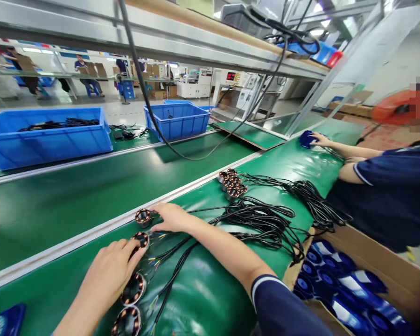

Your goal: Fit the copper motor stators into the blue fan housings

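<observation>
My left hand [110, 270] is closed around a motor stator [140, 239], a metal ring with copper windings, its fingers over the near side. Just beyond it, my right hand [171, 218] has thumb and index finger apart beside another stator [143, 217], the index fingertip close to its edge. Nearer to me stand two more stators, a copper-wound ring [133, 289] partly behind my left hand and a front ring [126, 321]. Thin coloured wires lead from the stators to black cables [255, 221], partly hidden under my right forearm.
Further along is a cluster of stators [233, 184]. A co-worker's hand [320, 140] holds a dark blue object [306, 139] at right. A cardboard box [367, 249] contains blue-wrapped parts. Blue bins [49, 144] stand across the green belt [91, 186]; a cable [143, 88] hangs overhead.
</observation>
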Motion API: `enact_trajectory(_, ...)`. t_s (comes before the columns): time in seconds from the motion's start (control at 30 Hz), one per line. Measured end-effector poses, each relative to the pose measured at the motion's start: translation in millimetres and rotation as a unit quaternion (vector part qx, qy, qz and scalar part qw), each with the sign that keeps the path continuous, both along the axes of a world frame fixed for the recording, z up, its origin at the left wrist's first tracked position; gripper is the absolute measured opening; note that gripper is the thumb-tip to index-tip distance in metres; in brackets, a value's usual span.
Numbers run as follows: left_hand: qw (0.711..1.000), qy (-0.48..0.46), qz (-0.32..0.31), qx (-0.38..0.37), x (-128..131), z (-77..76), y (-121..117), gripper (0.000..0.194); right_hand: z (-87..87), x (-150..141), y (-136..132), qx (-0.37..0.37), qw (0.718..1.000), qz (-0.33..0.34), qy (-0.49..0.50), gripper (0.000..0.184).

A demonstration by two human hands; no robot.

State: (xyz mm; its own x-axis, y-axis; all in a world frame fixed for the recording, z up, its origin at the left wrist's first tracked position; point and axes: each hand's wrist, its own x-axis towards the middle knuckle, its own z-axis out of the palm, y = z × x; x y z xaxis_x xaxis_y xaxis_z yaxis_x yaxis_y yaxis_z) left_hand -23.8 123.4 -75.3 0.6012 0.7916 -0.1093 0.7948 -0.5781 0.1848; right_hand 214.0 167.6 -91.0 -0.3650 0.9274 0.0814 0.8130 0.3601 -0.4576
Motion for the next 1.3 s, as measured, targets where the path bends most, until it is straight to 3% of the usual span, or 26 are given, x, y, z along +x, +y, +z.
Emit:
enact_trajectory(0.1, 0.999, -0.027, -0.009, -0.04, -13.5, 4.7, 1.0, 0.055, -2.5, -17.2, 2.3, 0.008, 0.999, -0.042, 0.001, 0.07)
enact_trajectory(0.17, 0.998, -0.056, 0.002, -0.01, -36.6, 11.5, 1.2, 0.052, -1.8, -22.8, 0.9, 0.011, 0.998, -0.061, 0.011, 0.061)
enact_trajectory(0.23, 0.991, -0.023, 0.085, 0.104, -72.9, 19.6, 0.5, 0.054, -1.2, -22.3, -0.5, 0.008, 0.997, -0.067, 0.024, 0.052)
enact_trajectory(0.3, 0.953, 0.084, 0.203, 0.209, -118.2, 27.5, -3.4, 0.065, -0.2, -18.1, -1.0, -0.004, 0.998, -0.052, 0.033, 0.049)
enact_trajectory(0.33, 0.932, 0.141, 0.249, 0.221, -141.0, 30.8, -6.8, 0.07, 1.2, -15.8, -1.7, -0.012, 0.999, -0.038, 0.036, 0.05)
enact_trajectory(0.43, 0.912, 0.238, 0.318, 0.105, -195.1, 36.1, -17.8, 0.073, 8.8, -11.8, -8.9, -0.038, 0.998, 0.017, 0.035, 0.051)
enact_trajectory(0.53, 0.923, 0.226, 0.312, 0.004, -214.2, 35.9, -20.6, 0.074, 16.4, -14.1, -18.1, -0.038, 0.997, 0.067, 0.016, 0.051)
enact_trajectory(0.67, 0.956, 0.12, 0.268, 0.022, -184.9, 33.0, -7.1, 0.066, 23.6, -16.1, -20.7, -0.014, 0.997, 0.072, -0.021, 0.044)
enact_trajectory(0.77, 0.968, -0.03, 0.248, 0.026, -132.6, 26.3, 13.2, 0.074, 36.4, -8.6, -22.8, 0.007, 0.998, 0.042, -0.037, 0.041)
enact_trajectory(0.87, 0.97, -0.172, 0.172, -0.008, -72.3, 16.4, 36.4, 0.071, 55.1, 3.0, -30.6, 0.056, 0.998, -0.002, -0.007, 0.044)
enact_trajectory(1.0, 0.965, -0.248, 0.06, -0.055, -8.2, 7.8, 56.9, 0.068, 70.6, 8.6, -39.6, 0.116, 0.99, -0.026, 0.072, 0.047)
enact_trajectory(1.1, 0.958, -0.276, 0.012, -0.08, 17.2, 7.2, 59.6, 0.069, 72.9, 4.6, -39.5, 0.097, 0.994, -0.021, 0.034, 0.049)
enact_trajectory(1.3, 0.955, -0.285, -0.007, -0.081, 33.8, 8.8, 50.6, 0.07, 81.5, 6.5, -45.7, 0.057, 0.995, 0.008, -0.08, 0.045)
